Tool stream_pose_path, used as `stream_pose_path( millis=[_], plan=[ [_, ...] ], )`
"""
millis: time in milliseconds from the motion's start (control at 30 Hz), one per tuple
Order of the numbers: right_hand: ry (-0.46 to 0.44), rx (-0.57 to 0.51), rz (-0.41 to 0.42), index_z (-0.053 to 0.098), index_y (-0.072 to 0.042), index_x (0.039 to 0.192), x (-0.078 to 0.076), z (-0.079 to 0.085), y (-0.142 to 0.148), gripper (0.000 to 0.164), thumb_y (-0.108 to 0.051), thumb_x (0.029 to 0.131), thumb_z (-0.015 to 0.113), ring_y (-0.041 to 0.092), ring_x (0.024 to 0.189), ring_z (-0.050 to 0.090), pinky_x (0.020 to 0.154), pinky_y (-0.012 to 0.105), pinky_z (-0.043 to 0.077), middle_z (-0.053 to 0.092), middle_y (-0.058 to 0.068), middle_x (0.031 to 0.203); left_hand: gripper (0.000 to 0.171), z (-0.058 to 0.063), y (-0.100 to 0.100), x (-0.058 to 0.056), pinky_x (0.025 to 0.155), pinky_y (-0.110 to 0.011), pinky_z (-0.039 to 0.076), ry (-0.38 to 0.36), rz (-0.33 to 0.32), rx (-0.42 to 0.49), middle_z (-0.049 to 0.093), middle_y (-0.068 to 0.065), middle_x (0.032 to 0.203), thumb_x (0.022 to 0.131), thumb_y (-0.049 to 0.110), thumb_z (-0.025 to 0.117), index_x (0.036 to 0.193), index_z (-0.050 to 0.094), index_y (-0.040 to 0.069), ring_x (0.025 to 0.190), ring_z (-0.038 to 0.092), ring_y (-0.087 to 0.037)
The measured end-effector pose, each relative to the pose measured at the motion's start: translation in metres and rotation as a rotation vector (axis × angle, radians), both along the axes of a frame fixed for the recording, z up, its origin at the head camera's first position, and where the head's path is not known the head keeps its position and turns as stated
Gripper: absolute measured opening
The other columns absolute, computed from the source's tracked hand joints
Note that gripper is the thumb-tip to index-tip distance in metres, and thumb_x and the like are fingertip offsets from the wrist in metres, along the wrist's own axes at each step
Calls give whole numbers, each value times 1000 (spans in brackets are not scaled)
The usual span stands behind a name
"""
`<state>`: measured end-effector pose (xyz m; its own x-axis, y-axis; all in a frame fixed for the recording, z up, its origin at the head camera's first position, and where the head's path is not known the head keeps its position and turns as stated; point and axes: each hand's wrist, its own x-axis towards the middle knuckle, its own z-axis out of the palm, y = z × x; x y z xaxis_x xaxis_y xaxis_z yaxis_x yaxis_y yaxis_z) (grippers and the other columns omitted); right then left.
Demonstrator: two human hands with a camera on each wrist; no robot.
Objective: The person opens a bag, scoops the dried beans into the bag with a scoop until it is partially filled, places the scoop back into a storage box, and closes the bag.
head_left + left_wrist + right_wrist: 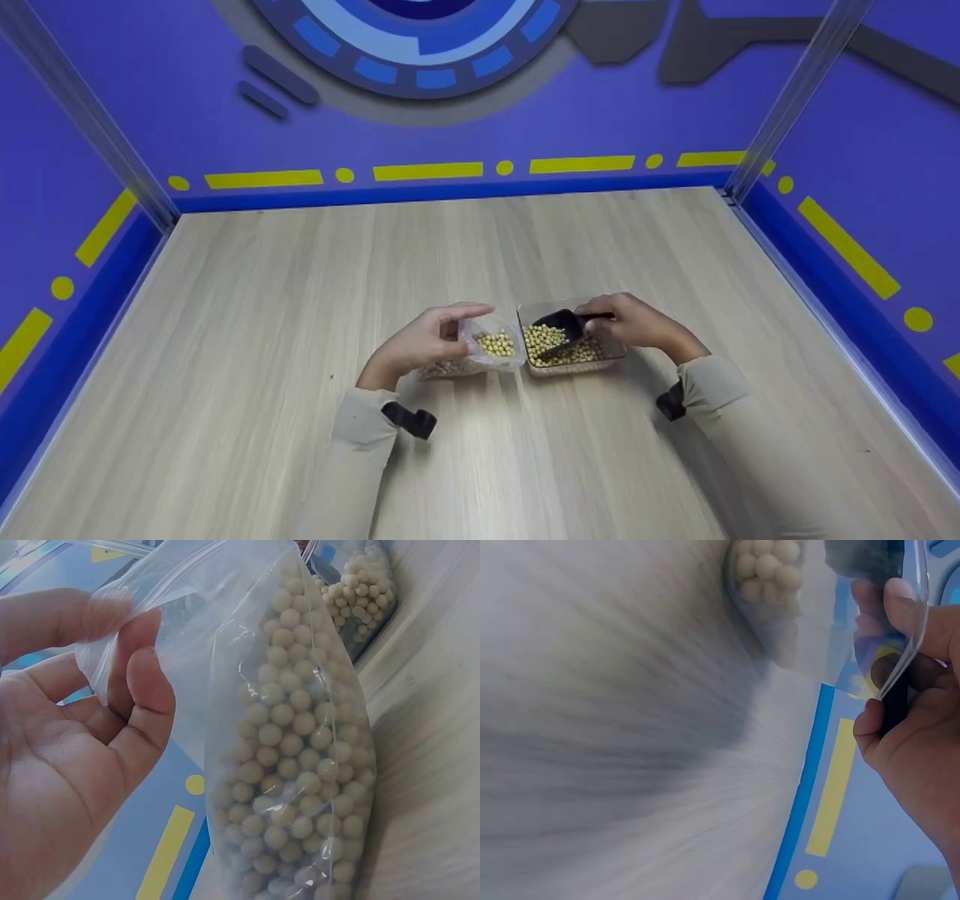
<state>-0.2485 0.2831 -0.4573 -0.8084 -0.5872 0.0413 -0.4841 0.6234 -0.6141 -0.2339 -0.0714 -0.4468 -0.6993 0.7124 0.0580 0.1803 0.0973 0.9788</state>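
Note:
My left hand [417,343] pinches the rim of a clear plastic zip bag [289,757] between thumb and fingers, and its mouth gapes toward the right. The bag holds many round, pale yellow soybean-like balls [281,716] and stands on the table. Right beside it is a clear rectangular container [576,368] with more of the same balls [546,341] in it. My right hand [637,322] grips a black scoop [566,324] by its handle at the container's right side. The scoop's head lies inside the container, among the balls, tilted toward the bag.
A light wood-grain table [262,300] spreads around the bag and container. Blue-purple panels [450,150] with yellow marks wall in its back and sides, joined by metal corner posts [799,97]. Each wrist carries a black strap-on camera [409,420].

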Motion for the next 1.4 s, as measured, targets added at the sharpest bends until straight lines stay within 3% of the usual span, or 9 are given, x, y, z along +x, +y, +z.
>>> stream_pose_path(
  millis=[167, 667, 933, 1033, 1267, 1400],
  plan=[
    [-30, -5, -6, 62, 6, 123, -1, 0, 3, 33, -6, 92, 59, 41, 117, 56, 96, 52, 45, 62, 25, 123, 60, 0, -1, 0, 61, -17, 42, 13, 3, -4, 55, -28, 112, 84, -7, 57, 142, 44, 1, 69, 48, -6],
    [-64, -14, 66, 65, 3, 121, -4, 1, 10, 30, -6, 93, 58, 41, 117, 56, 98, 52, 43, 64, 22, 120, 60, -1, -3, 0, 62, -17, 42, 5, 15, -14, 55, -28, 117, 83, -7, 56, 142, 45, 1, 73, 48, -7],
    [-109, -14, 68, 65, 0, 122, -2, 3, 8, 31, -6, 93, 58, 36, 117, 57, 98, 49, 44, 65, 19, 121, 60, -1, -2, 0, 57, -17, 37, 18, 34, -25, 52, -15, 91, 82, -5, 58, 141, 47, 0, 65, 42, -6],
    [-109, -18, 69, 65, 0, 122, -3, 3, 8, 31, -7, 93, 59, 36, 116, 57, 98, 48, 45, 65, 18, 121, 60, -1, -2, 1, 58, -17, 39, 11, 30, -20, 55, -20, 101, 82, -6, 57, 141, 47, 1, 68, 45, -6],
    [-99, -36, 64, 68, -2, 119, -2, 1, 7, 30, -6, 91, 61, 33, 113, 59, 98, 38, 46, 68, 15, 118, 60, -4, 0, -1, 62, -17, 42, 19, 16, -2, 55, -27, 105, 82, -7, 58, 141, 46, -1, 72, 46, -8],
    [-110, -31, 67, 67, -2, 120, -2, 1, 5, 30, -7, 91, 61, 31, 114, 59, 98, 36, 46, 67, 14, 118, 61, -4, 1, -1, 65, -17, 44, 4, 8, 16, 53, -29, 124, 81, -8, 57, 141, 45, -3, 79, 50, -10]
  ],
)
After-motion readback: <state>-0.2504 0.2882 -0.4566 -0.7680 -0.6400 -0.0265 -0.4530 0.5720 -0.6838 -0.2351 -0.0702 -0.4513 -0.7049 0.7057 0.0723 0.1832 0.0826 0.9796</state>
